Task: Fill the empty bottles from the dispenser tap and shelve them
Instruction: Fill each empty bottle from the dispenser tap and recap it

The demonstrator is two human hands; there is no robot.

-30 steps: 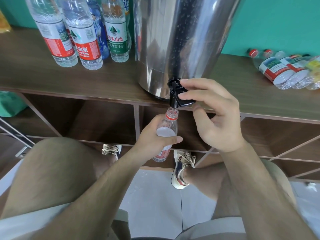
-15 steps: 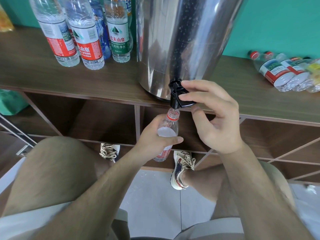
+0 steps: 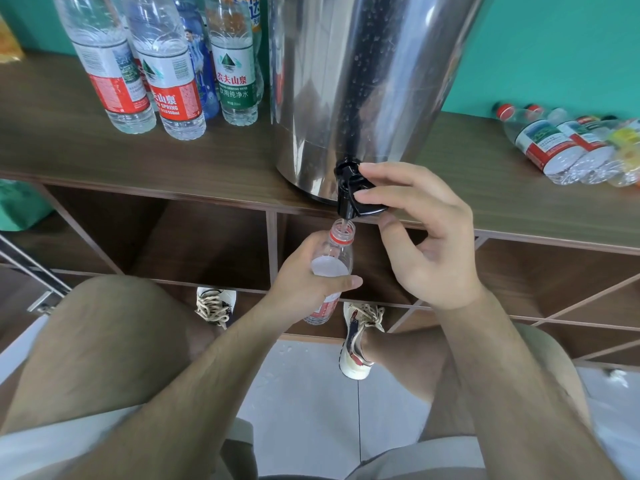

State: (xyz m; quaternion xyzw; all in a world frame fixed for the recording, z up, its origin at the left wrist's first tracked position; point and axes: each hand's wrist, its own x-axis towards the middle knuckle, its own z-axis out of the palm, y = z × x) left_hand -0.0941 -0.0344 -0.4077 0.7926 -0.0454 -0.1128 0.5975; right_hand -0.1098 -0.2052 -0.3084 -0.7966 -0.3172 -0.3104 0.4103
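A long dark-brown wooden shelf unit (image 3: 121, 161) is spread across the view above and behind both grips. Its front edge runs just above the left hand's hold, and open compartments are seen beneath that edge, to either side of the hold and behind it. A tall cylindrical stainless-steel dispenser (image 3: 363, 81) is stood on the top board directly above the grip, its base set right at the front edge. Pale grey floor tiles (image 3: 304, 393) are left open below the grip, between two bent knees, with two laced canvas shoes (image 3: 358, 341) planted there.

Up and to the left of the grip, well apart from it, five upright clear plastic bottles (image 3: 173, 81) are counted: two red-labelled in front, one green-labelled beside them, and one blue and one orange-printed behind. Far to the right, a cluster of lying clear plastic bottles (image 3: 550, 150) is seen near the board's front edge. At least four can be made out, but overlap and the frame edge prevent an exact count.

The right hand (image 3: 426, 244) is curled at the spout, the lever pinched between the forefingers above and the thumb below. The left hand (image 3: 301, 285) is wrapped round a single small clear plastic bottle with a red neck ring (image 3: 334, 261), which is held upright and uncapped. Its mouth is placed just under the one black plastic tap (image 3: 348, 195), which juts out past the shelf edge.
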